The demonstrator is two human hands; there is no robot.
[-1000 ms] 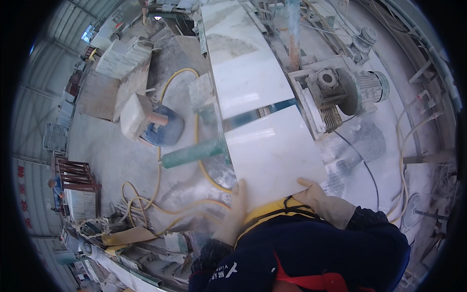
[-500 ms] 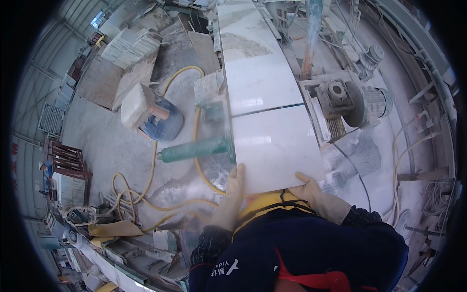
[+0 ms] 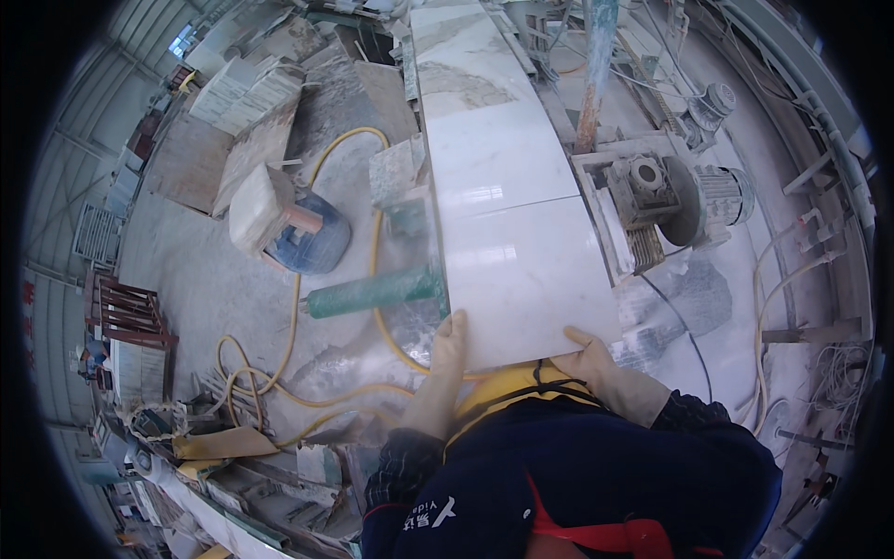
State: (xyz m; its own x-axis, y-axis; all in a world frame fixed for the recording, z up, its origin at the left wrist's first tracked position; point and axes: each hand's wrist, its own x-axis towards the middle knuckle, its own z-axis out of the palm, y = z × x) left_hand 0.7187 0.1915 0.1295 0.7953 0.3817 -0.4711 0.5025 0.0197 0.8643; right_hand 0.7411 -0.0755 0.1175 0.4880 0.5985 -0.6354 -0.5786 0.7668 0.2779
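Left hand [image 3: 445, 368]: gloved, fingers [image 3: 453, 328] straight and together, laid flat against the near left corner of the white slab; pressing, not wrapped round anything.
Right hand [image 3: 607, 368]: gloved, fingers [image 3: 579, 337] together and curled onto the near right corner of the same slab's edge; whether they hook under it cannot be told.
White stone slab [image 3: 526, 275]: directly ahead of both sets of fingers, lying flat on the saw bed, its near edge against the person's yellow apron [image 3: 507, 387]. Polished and glossy, rigid. Judged heavy, slippery on the face, brittle at corners; best held at the near edge, one hand to each corner, palms flat.
Second slab [image 3: 494, 158]: beyond the fingertips, butted end to end with the first, a thin seam between.
Saw motor [image 3: 675, 191]: ahead and right of the right fingers, just beside the slab's long edge.
Green cylinder [image 3: 372, 293]: left of the left fingers, lying level, its end meeting the slab's left edge.
Yellow hose [image 3: 307, 279]: further left, looping across the dusty floor.
Blue drum [image 3: 312, 233]: beyond the hose, with a stone block beside it.
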